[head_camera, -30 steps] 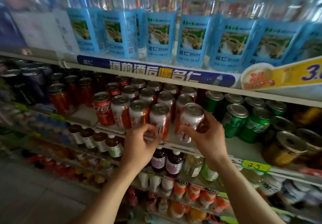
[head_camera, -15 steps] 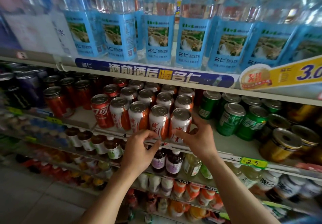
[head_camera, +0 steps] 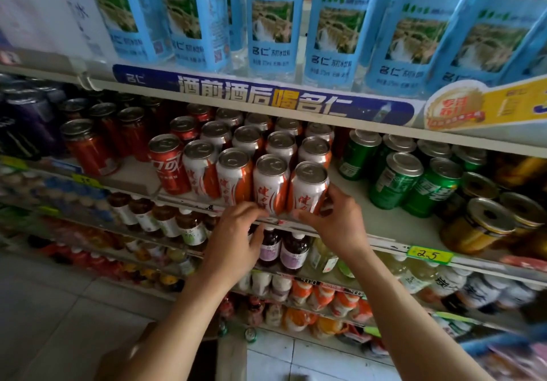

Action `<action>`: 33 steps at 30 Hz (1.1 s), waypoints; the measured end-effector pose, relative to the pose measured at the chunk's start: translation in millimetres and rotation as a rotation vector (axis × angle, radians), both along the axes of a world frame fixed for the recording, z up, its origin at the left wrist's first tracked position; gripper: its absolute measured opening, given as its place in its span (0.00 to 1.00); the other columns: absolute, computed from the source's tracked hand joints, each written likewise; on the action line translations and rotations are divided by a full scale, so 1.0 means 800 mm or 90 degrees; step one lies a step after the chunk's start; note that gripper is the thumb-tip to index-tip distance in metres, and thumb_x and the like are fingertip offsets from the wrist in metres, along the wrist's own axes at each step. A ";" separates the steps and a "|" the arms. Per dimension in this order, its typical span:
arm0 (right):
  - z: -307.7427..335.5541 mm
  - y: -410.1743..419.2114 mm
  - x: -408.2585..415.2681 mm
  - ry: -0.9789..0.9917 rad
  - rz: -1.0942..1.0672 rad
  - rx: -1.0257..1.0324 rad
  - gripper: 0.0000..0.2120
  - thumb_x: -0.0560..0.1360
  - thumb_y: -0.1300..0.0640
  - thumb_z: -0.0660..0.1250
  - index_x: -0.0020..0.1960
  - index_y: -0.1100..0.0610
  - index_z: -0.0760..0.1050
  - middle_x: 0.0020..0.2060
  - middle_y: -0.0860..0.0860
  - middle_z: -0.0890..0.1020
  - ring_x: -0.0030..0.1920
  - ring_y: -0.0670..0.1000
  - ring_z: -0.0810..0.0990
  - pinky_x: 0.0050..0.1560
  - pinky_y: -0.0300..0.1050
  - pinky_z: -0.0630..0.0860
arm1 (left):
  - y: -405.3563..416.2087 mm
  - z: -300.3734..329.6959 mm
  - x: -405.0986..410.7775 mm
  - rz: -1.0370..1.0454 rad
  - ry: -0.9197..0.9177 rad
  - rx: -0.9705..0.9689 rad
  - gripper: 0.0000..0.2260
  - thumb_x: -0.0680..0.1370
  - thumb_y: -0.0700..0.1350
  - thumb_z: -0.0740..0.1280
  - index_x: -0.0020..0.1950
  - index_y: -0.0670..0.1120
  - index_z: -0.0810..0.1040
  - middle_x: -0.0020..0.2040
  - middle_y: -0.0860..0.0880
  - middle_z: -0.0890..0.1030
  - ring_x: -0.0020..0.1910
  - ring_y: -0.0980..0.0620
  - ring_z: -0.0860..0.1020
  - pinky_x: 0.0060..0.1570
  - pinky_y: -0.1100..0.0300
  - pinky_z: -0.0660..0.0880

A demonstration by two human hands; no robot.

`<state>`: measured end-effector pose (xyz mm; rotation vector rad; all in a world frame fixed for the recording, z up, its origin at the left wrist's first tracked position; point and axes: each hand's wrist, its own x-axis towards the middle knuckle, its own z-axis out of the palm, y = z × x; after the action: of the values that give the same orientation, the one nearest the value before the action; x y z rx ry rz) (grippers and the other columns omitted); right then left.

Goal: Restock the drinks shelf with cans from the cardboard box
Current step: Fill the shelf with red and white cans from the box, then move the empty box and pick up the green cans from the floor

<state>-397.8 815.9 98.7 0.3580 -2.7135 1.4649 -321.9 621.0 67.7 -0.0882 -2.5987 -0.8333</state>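
White-and-orange cans stand in rows on the middle drinks shelf. My right hand is wrapped around the lower part of the rightmost front can, which stands upright at the shelf's front edge. My left hand is just to its left, fingers spread, with fingertips at the base of the neighbouring white-and-orange can. A brown cardboard box shows low down, mostly hidden under my left forearm.
A red cola can and darker red cans stand to the left, green cans to the right with bare shelf between. Blue-labelled water bottles fill the shelf above. Small bottles fill the lower shelves. A yellow price tag hangs on the shelf edge.
The can in my right hand came down from a tilt and now stands upright at the right end of the front row. My left hand slid right toward the can bases.
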 end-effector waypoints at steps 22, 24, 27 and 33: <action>-0.352 -0.101 0.144 -0.512 0.460 0.341 0.11 0.75 0.53 0.71 0.55 0.55 0.79 0.44 0.49 0.81 0.41 0.44 0.78 0.43 0.38 0.75 | -0.044 -0.368 0.186 0.446 -0.590 0.412 0.08 0.73 0.50 0.69 0.44 0.45 0.79 0.45 0.42 0.84 0.48 0.43 0.82 0.44 0.54 0.74; -0.462 -0.105 0.148 -0.600 0.490 0.417 0.11 0.75 0.52 0.71 0.56 0.51 0.76 0.50 0.52 0.81 0.48 0.52 0.81 0.52 0.47 0.79 | -0.035 -0.448 0.217 0.529 -0.641 0.450 0.12 0.75 0.50 0.70 0.54 0.45 0.79 0.56 0.44 0.82 0.58 0.44 0.79 0.55 0.56 0.73; -0.633 -0.126 0.148 -0.600 0.497 0.480 0.25 0.70 0.50 0.75 0.64 0.53 0.73 0.61 0.54 0.78 0.56 0.56 0.80 0.58 0.52 0.77 | -0.019 -0.574 0.247 0.530 -0.675 0.455 0.20 0.78 0.50 0.67 0.67 0.42 0.73 0.67 0.45 0.75 0.68 0.45 0.72 0.63 0.60 0.66; -0.875 -0.206 0.149 -0.610 0.394 0.382 0.48 0.64 0.47 0.78 0.78 0.52 0.56 0.71 0.56 0.69 0.66 0.58 0.74 0.66 0.57 0.73 | -0.022 -0.749 0.268 0.572 -0.632 0.517 0.29 0.77 0.47 0.70 0.76 0.46 0.64 0.72 0.45 0.71 0.71 0.46 0.70 0.64 0.61 0.65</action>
<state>-278.8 651.4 -601.1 0.7097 -4.1194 0.9712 -107.4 603.2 -531.6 1.9453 -2.2637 -1.6726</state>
